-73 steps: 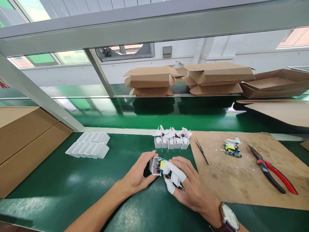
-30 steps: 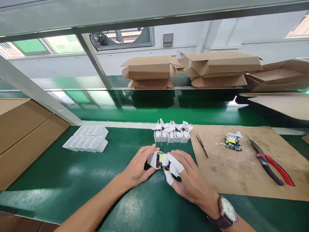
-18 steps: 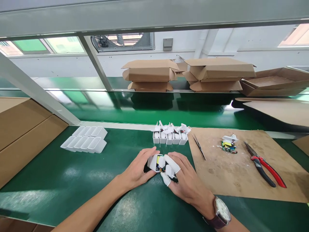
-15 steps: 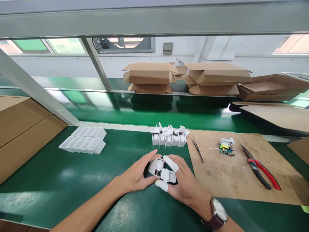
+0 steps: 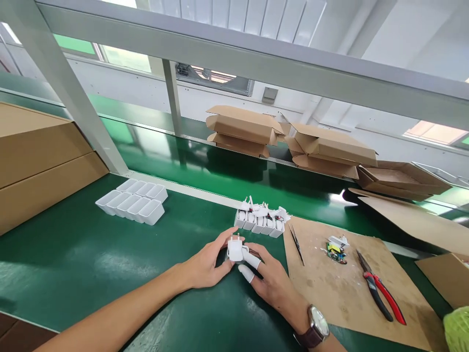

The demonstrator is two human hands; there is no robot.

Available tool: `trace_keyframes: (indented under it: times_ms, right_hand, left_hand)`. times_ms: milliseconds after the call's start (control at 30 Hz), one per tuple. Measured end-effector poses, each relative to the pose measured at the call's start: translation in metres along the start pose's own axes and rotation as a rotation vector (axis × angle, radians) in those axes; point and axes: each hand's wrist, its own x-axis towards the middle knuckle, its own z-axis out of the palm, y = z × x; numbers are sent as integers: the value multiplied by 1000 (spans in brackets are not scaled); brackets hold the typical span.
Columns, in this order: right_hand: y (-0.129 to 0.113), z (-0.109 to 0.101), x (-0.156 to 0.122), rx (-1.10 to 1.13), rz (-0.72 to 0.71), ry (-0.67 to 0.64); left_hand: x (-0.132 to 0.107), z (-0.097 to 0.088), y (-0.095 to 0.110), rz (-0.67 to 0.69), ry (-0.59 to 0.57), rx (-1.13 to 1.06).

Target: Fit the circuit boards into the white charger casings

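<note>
Between my hands is a white plug charger (image 5: 235,250), its two-pin plug face turned toward me with the pins pointing away. My left hand (image 5: 207,264) grips its case from the left, thumb low and fingers behind. On the right side, my right hand (image 5: 273,281) steadies it with the index finger and fingers behind; its thumb sits slightly lower. White finger covers (image 5: 252,260) sheathe the right thumb and index finger. Just beyond stands a row of white charger cases (image 5: 259,225) with loose plug caps and wires on top. The charger's inside is hidden.
White open cases (image 5: 134,201) stand in two rows on the left. Tweezers (image 5: 297,244), a circuit board (image 5: 336,253) and red-black pliers (image 5: 379,288) lie on a brown board (image 5: 330,303). Cardboard boxes (image 5: 244,129) line the back; a metal beam (image 5: 234,61) crosses above.
The plug cap, tilted beside the open case before, now sits over it, covering the parts inside. The charger has turned pins away from me. My head view has tilted.
</note>
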Motion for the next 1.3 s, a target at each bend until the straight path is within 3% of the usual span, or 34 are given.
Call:
trace_keyframes:
  times_ms: [133, 367, 533, 833, 1033, 1167, 1300]
  right_hand:
    - [5, -1, 6, 11, -34, -57]
    - [3, 9, -3, 78, -36, 115]
    - [-3, 2, -2, 136, 11, 144]
    - [-7, 12, -2, 148, 26, 172]
    - [-11, 10, -2, 115, 11, 94]
    - [-9, 16, -6, 36, 8, 124]
    - [-10, 14, -7, 16, 15, 43]
  left_hand:
    - [-2, 1, 1, -21, -5, -44]
    - [-6, 3, -2, 0, 40, 26]
    - [-9, 7, -2, 104, 90, 96]
    - [-7, 4, -3, 243, 177, 147]
    - [-3, -3, 7, 510, 205, 331]
    - [-3, -4, 8, 479, 250, 344]
    - [-5, -3, 8, 434, 245, 321]
